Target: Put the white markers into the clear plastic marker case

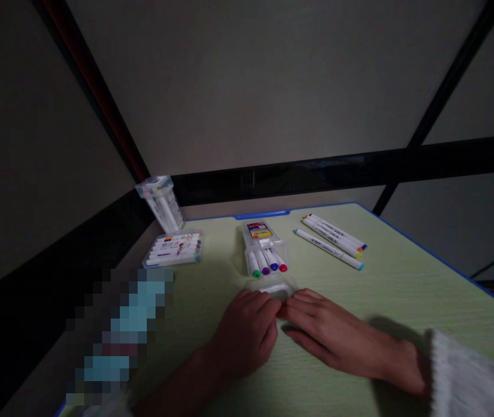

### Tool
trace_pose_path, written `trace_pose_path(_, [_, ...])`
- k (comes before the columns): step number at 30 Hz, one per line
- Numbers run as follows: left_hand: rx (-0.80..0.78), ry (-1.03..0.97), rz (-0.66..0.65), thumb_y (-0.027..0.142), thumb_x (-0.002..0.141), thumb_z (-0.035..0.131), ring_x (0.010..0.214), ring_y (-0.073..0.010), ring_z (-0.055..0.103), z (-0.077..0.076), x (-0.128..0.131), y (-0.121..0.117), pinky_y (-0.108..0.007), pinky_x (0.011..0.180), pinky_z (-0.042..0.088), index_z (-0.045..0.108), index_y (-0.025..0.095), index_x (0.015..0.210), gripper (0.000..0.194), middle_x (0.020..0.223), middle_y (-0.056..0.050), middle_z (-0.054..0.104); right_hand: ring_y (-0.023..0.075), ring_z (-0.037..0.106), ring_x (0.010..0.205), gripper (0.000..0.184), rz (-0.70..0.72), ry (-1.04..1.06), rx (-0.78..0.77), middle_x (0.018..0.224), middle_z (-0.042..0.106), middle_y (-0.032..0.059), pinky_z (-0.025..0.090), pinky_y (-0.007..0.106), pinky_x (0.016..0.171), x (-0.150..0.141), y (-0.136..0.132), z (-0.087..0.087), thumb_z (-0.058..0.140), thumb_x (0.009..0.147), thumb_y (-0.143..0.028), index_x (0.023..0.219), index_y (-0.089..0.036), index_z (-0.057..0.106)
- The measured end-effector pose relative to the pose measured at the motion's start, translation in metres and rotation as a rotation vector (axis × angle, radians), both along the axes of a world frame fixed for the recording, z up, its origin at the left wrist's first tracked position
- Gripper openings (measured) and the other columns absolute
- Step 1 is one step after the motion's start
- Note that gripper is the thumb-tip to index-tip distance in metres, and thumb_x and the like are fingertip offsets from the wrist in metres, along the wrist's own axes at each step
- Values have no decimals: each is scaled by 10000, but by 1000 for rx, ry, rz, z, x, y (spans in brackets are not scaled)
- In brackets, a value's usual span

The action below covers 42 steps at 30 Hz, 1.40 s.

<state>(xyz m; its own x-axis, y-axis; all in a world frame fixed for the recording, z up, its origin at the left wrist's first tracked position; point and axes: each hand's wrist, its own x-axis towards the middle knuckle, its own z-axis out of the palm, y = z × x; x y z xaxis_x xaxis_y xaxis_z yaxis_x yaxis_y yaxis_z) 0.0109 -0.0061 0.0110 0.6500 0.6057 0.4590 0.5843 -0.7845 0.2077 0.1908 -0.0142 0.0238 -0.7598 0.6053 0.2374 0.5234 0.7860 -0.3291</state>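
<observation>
Both hands meet at the near edge of a small clear plastic lid (pixel 278 288). My left hand (pixel 249 330) has its fingers curled over the lid's left corner. My right hand (pixel 325 327) presses its fingers together on the right corner, its thumb lower down. Just beyond lies a clear marker case (pixel 247 234) with a yellow and dark label, its near end facing me. Several white markers (pixel 268 259) lie inside, showing green, purple, blue and red ends. Whether the lid is joined to this case cannot be made out.
Loose white markers (pixel 333 231) lie at the right, with a light-blue-tipped marker (pixel 329 249) in front. At the left are a flat marker box (pixel 175 249) and an upright clear marker container (pixel 166 205). A blurred-out patch (pixel 129 324) covers the left side. The green tabletop (pixel 403 278) has blue edges.
</observation>
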Motion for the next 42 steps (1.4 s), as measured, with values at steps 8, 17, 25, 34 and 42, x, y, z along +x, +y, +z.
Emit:
trace_pose_path(8, [0,-12,-7,81,803,353,665,-173,512,1,0,0,-301,642,427,532,151,769,195,713,-48,574,196,520,848,148,1,-1,-5,902,588,71,410,372,818,0,1,1,417,859,-144,959,-157,525])
trace_pose_path(17, [9,-18,-11,79,802,346,654,-175,512,1,0,0,-299,619,428,532,152,780,201,708,-52,573,189,522,851,145,5,3,-11,903,591,71,409,362,821,0,0,1,423,857,-143,960,-160,524])
trace_pose_path(25, [13,-22,-6,78,796,350,668,-179,527,0,0,0,-311,648,445,536,150,786,199,722,-56,586,190,522,855,144,4,3,-17,909,591,67,408,362,823,-1,0,1,441,845,-134,959,-153,529])
trace_pose_path(34, [4,-11,4,77,789,357,684,-182,540,-1,0,0,-316,658,451,532,153,809,191,742,-60,591,193,515,879,158,-1,-5,-24,942,586,72,406,372,841,0,0,1,438,853,-145,985,-158,522])
trace_pose_path(42, [-63,28,7,73,778,368,723,-196,543,0,1,0,-342,689,448,531,148,844,191,786,-67,601,200,520,895,160,-16,-29,-41,949,586,76,407,383,849,0,-1,3,446,850,-141,988,-153,526])
